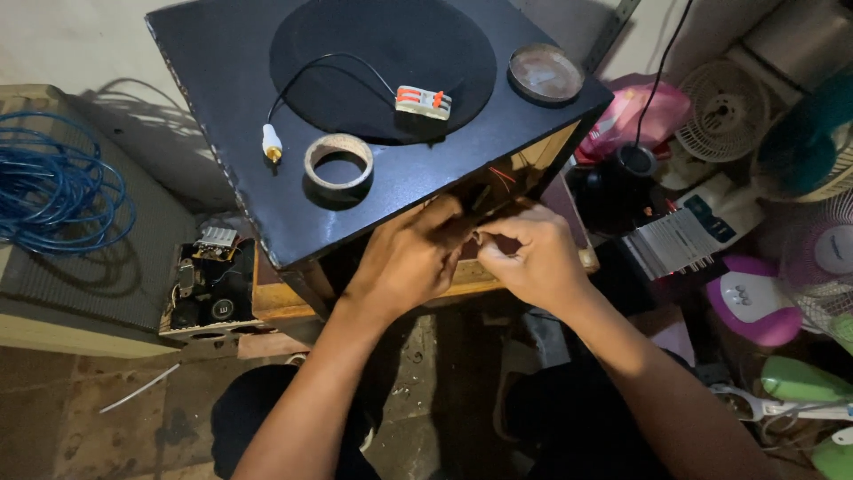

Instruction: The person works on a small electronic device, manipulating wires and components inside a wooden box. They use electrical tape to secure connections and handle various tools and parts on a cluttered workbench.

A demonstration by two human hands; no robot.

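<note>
Left hand point(409, 258) and right hand point(529, 253) close together at open side of black speaker box point(222, 89), fingers curled, pinching thin wires point(500, 175), tape roll point(338, 163) on top.

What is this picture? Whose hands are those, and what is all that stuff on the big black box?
The picture comes from a camera worn on a person's head, so you look down just as they do. The two bare arms are that person's own. Their left hand and right hand meet at the front edge of a big black wooden box. The fingers pinch something tiny there, near thin red wires, but it is too small and dark to name.

On top of the box lie a ring-shaped roll of tape, a small clear wire connector with orange levers, a black cable with a white plug and a round brownish lid.

To the left is a coil of blue cable. To the right stand several fans.
</note>
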